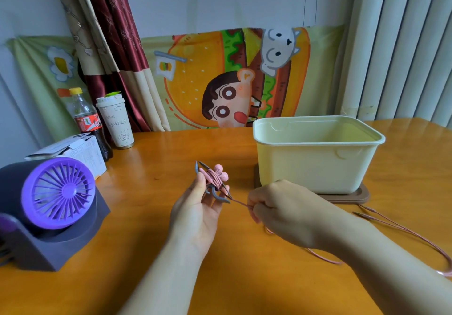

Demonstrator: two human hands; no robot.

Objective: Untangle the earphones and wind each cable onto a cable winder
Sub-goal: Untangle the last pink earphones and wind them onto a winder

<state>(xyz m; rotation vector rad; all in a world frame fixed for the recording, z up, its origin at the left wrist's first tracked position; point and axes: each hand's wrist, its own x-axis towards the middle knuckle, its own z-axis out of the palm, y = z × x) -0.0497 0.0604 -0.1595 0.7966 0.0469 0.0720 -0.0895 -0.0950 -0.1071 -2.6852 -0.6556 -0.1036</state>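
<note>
Earphones [216, 175], pink ones, are mostly wrapped around a grey cable winder [212, 183] that sits up off the bench [159, 253], right in the middle of the scene.

Stuff around it: a purple desk fan [52, 213] on a dark base hogs the left edge, with a white cardboard box [78, 150] just behind it. Further back there's a cola bottle [89, 121] with a yellow cap and a white paper cup [117, 122] beside it, both near the wall. On the right, a pale yellow plastic tub [315, 153] stands on a brown lid [352, 196], pretty close to the right wrist. A cartoon burger cloth [220, 79] hangs on the wall behind, next to a dark red and cream curtain [107, 45]. Nothing sits between the hands, so the bench is open there.

Left hand [198, 213] is palm up, fingertips pinching the winder from below and from the side, two pink earbuds poking out the top. Right hand [286, 213] is just beside it, fingers curled shut, nipping the loose cable [241, 203] that runs taut from the winder's lower prong. The rest of that pink cable passes under the right forearm and loops out over the bench to the right, with two strand ends lying near the brown lid.
</note>
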